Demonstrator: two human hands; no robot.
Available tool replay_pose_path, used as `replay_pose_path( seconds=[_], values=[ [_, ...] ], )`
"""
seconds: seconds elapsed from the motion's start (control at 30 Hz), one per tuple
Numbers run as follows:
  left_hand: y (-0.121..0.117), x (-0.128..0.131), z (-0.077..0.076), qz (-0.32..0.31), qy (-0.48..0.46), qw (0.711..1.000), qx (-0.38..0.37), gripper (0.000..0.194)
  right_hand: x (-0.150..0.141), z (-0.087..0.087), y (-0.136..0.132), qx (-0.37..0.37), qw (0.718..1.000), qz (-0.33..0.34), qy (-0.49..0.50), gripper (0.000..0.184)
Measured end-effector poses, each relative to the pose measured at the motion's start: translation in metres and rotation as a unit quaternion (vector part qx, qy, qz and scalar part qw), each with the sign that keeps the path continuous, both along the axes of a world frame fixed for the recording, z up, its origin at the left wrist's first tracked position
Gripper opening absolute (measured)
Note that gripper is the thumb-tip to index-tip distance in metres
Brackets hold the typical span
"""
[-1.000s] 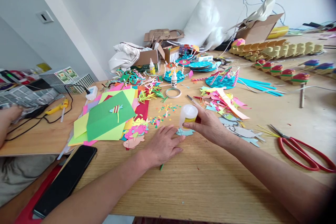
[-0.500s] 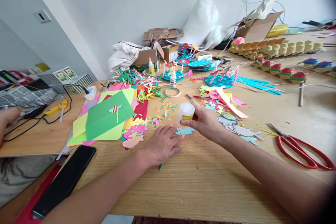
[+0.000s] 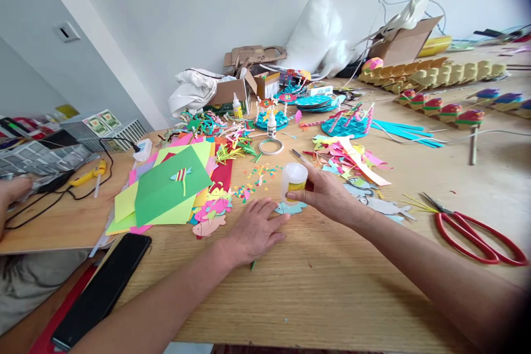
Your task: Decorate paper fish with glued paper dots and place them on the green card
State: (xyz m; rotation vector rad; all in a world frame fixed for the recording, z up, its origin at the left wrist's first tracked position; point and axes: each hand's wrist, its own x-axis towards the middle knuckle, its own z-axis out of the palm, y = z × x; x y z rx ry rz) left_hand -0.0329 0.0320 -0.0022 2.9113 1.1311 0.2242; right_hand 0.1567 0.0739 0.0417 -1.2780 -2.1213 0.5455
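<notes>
My right hand (image 3: 327, 193) grips a translucent white glue bottle (image 3: 293, 182) with a yellow label, its base up and its lower end over a blue paper fish (image 3: 292, 208). A thin pointed tool (image 3: 299, 156) shows beyond that hand; whether it is held or lies on the table, I cannot tell. Flat on the tabletop, my left hand (image 3: 258, 230) has its fingers stretched toward the fish, the fingertips at its left end. A green scrap (image 3: 253, 266) sticks out from under the left palm. Pink paper fish (image 3: 209, 227) lie left of it.
Coloured paper sheets (image 3: 172, 185) and a black phone (image 3: 103, 290) lie left. Red-handled scissors (image 3: 477, 238), grey-blue paper fish (image 3: 381, 206) and paper scraps (image 3: 348, 157) are right. Behind stand a small glue bottle (image 3: 271, 126) and a tape ring (image 3: 271, 147). Another person's hand (image 3: 14, 191) is far left.
The view has shifted slightly. Both hands and the upended bottle keep nearly the same place over the blue fish.
</notes>
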Motion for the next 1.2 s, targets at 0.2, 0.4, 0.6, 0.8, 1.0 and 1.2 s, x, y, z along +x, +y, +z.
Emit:
replay_pose_path(
  seconds=[0.2, 0.4, 0.6, 0.8, 1.0, 1.2],
  values=[
    [-0.001, 0.0, 0.002, 0.002, 0.0, 1.0, 0.003, 0.035, 0.001, -0.009, 0.006, -0.033, 0.996, 0.014, 0.078, 0.037],
    [-0.001, -0.001, 0.002, 0.004, 0.005, 1.0, 0.005, 0.035, -0.001, -0.001, 0.005, -0.065, 0.998, 0.001, 0.025, 0.024],
    [-0.001, 0.0, 0.003, 0.002, 0.006, 1.0, 0.001, 0.036, -0.002, 0.008, 0.007, -0.075, 0.997, 0.008, -0.016, 0.027],
    [-0.001, 0.0, 0.002, 0.004, 0.001, 1.0, -0.001, 0.035, -0.002, 0.016, -0.001, -0.052, 0.998, -0.029, -0.017, 0.03],
    [0.0, 0.0, 0.0, 0.002, 0.001, 1.0, 0.001, 0.037, -0.003, 0.012, -0.002, -0.03, 1.0, 0.004, -0.008, 0.028],
    [0.0, 0.0, 0.0, 0.005, 0.0, 1.0, -0.004, 0.037, -0.003, 0.008, -0.002, -0.015, 0.999, -0.001, -0.031, 0.033]
  ],
)
